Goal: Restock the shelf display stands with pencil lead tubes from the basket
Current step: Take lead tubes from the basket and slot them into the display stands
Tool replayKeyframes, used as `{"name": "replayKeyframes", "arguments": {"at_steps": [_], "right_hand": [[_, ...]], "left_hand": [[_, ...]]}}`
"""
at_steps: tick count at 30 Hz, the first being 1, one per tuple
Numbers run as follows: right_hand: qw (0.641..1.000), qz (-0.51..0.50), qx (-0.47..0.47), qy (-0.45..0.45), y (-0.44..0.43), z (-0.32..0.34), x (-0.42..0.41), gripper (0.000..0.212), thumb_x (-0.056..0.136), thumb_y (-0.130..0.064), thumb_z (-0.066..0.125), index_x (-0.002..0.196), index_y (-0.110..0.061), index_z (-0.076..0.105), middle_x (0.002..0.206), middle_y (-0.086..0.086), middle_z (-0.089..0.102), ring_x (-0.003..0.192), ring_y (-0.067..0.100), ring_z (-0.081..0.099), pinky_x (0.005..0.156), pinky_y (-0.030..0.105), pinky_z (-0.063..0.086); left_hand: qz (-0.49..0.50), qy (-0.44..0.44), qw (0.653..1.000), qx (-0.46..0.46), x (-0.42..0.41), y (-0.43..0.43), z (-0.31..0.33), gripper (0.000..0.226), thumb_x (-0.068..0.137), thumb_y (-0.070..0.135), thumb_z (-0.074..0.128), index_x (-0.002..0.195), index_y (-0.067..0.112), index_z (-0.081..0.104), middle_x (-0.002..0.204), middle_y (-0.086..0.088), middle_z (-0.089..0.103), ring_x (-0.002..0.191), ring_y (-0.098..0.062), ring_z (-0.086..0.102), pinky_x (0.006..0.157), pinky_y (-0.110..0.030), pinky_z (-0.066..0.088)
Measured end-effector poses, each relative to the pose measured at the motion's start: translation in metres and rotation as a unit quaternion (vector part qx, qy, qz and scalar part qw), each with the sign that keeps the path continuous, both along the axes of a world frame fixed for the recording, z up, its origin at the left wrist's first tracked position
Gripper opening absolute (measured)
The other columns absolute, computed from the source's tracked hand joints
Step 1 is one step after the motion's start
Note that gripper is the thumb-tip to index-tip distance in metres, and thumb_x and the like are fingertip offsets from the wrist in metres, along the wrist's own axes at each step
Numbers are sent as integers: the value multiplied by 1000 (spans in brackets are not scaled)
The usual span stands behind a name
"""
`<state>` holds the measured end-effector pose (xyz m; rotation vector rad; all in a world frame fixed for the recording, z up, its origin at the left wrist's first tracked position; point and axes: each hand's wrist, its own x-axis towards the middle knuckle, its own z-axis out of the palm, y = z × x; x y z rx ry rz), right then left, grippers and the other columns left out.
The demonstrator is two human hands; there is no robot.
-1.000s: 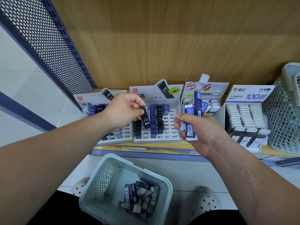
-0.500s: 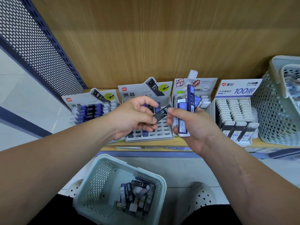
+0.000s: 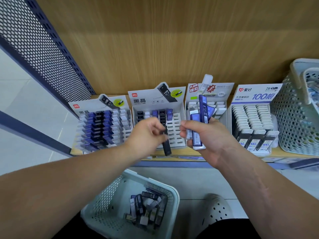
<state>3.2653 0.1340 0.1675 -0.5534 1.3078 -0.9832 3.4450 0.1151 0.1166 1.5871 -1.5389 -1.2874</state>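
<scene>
Four display stands (image 3: 177,121) on the shelf (image 3: 290,156); one basket (image 3: 110,192) of loose tubes (image 3: 146,209) below. Left hand (image 3: 146,133) pinches one black tube (image 3: 166,147) before the second stand; right hand (image 3: 208,137) grips a bundle of blue tubes (image 3: 196,137), count unclear.

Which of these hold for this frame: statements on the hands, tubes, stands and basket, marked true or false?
1. The left hand holds a black tube. True.
2. The right hand holds nothing. False: it holds several blue tubes.
3. The floor basket has tubes in it. True.
4. The second stand from the left is completely full. False: most of its front slots are unfilled.
</scene>
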Motion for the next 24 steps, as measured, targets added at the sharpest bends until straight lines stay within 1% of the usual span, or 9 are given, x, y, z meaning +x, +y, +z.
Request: {"name": "replayKeyframes", "arguments": {"at_steps": [5,7,11,14,16,18,19,21,24], "right_hand": [[1000,2,-3,6,-1,0,-1,23,85,-6,77,105,-5,66,78,10,71,65,18,67,46,24,44],[1000,2,-4,4,-1,1,-1,23,85,-6,77,105,-5,66,78,10,70,64,18,67,46,24,44],[1000,-3,4,6,1,2,-5,33,85,-6,77,115,1,65,80,11,71,67,19,67,46,23,45],[1000,-9,8,10,2,2,-8,38,85,-7,78,119,3,64,81,11,72,68,18,68,46,23,45],[1000,-10,8,11,2,3,-9,35,85,-8,78,117,1,66,81,10,72,67,17,70,46,23,45],[1000,-8,5,10,1,3,-10,30,85,-8,77,113,-3,66,80,9,71,66,16,69,47,23,45],[1000,-6,3,9,1,3,-10,27,85,-8,77,110,-6,66,80,9,71,65,16,69,48,23,45],[1000,-5,0,6,1,3,-11,22,85,-7,76,104,-9,65,79,9,70,65,16,68,48,23,44],[1000,-3,-3,4,1,3,-13,19,85,-7,76,101,-10,65,79,9,71,66,17,68,49,23,44]], "left_hand": [[-68,-71,995,-36,-15,21,-20,29,78,6,80,70,26,61,68,7,63,59,-7,55,61,-23,48],[-35,-74,996,-36,-15,10,-19,30,76,6,82,66,27,63,64,10,62,56,-5,54,59,-20,47],[14,-100,994,-50,-3,-10,-17,31,74,3,83,63,26,65,66,6,67,60,-10,60,63,-24,52],[-33,-171,981,-86,6,-16,-20,29,77,4,80,67,28,67,65,14,65,58,-1,59,59,-9,45],[-80,-219,965,-120,8,-17,-20,17,79,3,77,76,19,74,68,13,64,64,-4,60,65,-13,48],[-116,-245,951,-151,7,-16,-21,9,80,2,75,82,11,76,74,2,69,71,-15,64,73,-26,52],[-127,-254,945,-164,6,-16,-21,8,80,1,74,84,8,76,79,-2,71,75,-19,64,75,-28,52],[-139,-266,936,-186,3,-18,-20,8,81,0,72,85,6,76,82,-6,71,76,-21,63,76,-30,51],[-142,-276,929,-201,3,-24,-17,10,82,0,70,87,5,76,85,-6,71,76,-18,59,75,-25,46]]}}
